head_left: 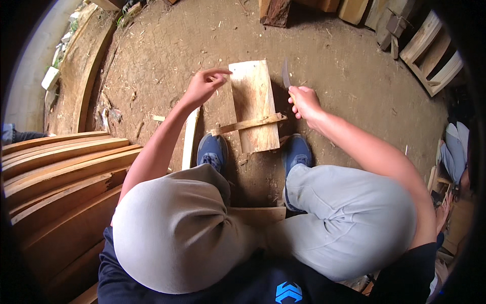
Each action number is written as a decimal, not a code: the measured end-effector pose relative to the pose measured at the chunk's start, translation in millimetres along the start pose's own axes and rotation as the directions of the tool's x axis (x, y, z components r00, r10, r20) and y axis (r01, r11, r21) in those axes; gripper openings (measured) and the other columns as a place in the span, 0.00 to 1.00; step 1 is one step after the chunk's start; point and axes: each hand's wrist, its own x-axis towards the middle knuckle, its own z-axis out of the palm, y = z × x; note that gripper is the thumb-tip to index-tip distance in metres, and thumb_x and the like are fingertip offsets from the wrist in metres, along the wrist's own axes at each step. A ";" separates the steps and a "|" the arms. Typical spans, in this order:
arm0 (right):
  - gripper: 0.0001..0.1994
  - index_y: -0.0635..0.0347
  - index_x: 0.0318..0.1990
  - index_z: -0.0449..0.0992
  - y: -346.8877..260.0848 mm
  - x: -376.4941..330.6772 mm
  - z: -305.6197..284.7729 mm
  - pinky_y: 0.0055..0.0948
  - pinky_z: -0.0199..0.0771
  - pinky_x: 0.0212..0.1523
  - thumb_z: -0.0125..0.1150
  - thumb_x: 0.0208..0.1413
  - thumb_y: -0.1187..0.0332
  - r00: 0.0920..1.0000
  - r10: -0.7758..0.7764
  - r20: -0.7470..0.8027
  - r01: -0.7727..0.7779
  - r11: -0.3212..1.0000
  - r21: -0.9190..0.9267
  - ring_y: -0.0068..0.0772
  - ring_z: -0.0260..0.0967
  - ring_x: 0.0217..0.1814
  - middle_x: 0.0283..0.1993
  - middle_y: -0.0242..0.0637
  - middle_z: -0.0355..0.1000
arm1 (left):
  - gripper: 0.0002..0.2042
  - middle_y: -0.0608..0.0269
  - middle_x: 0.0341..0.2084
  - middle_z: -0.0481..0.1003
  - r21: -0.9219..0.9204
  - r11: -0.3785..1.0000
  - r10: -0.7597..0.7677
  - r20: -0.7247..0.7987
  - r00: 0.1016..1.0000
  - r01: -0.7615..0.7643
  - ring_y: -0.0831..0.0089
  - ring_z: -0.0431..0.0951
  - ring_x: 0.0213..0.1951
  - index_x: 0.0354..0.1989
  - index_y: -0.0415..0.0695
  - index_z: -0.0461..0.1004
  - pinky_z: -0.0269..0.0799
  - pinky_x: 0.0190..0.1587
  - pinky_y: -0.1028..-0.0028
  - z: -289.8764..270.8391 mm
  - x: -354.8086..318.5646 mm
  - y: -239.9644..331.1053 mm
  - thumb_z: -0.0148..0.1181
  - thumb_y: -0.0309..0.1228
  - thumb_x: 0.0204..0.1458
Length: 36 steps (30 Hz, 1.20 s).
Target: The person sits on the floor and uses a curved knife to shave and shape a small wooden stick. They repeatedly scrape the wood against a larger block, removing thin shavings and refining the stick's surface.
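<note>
Splitting step: your left hand fingers loosely steady the upright plank, right hand grips the knife; next needs 1 aimed chop.

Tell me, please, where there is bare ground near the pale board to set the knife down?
Bare dirt floor lies right of the pale board, past the right hand gripping the knife, and beyond the board's far end. The left is crowded: stacked planks, a loose slat and the left hand fingering the board's corner.
</note>
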 end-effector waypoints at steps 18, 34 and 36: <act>0.14 0.59 0.32 0.73 0.5 -3.3 0.3 0.31 0.65 0.19 0.51 0.57 0.57 0.994 0.043 -0.105 -0.047 0.998 -0.032 0.26 0.67 0.22 0.28 0.34 0.71 | 0.17 0.76 0.18 0.64 0.132 0.924 -0.338 0.725 0.600 0.360 0.84 0.64 0.18 0.50 0.43 0.72 0.60 0.17 0.79 19.9 -44.9 10.6 0.61 0.40 0.57; 0.22 0.61 0.37 0.73 -35.2 -9.5 -1.6 0.48 0.70 0.39 0.45 0.64 0.49 0.833 -0.540 0.120 0.431 0.499 -0.752 0.55 0.74 0.38 0.31 0.49 0.75 | 0.15 0.71 0.22 0.64 -0.177 0.827 -0.403 0.474 0.782 0.534 0.83 0.59 0.15 0.42 0.42 0.65 0.68 0.16 0.75 27.9 -51.8 42.1 0.52 0.43 0.62; 0.23 0.62 0.46 0.76 -59.3 -24.1 -7.2 0.49 0.73 0.48 0.45 0.62 0.50 0.887 -0.426 0.175 0.364 0.415 -0.834 0.57 0.75 0.45 0.40 0.54 0.77 | 0.14 0.69 0.25 0.66 -0.138 0.808 -0.451 0.483 0.751 0.573 0.83 0.60 0.16 0.38 0.42 0.66 0.61 0.15 0.77 29.2 -51.3 50.2 0.52 0.42 0.61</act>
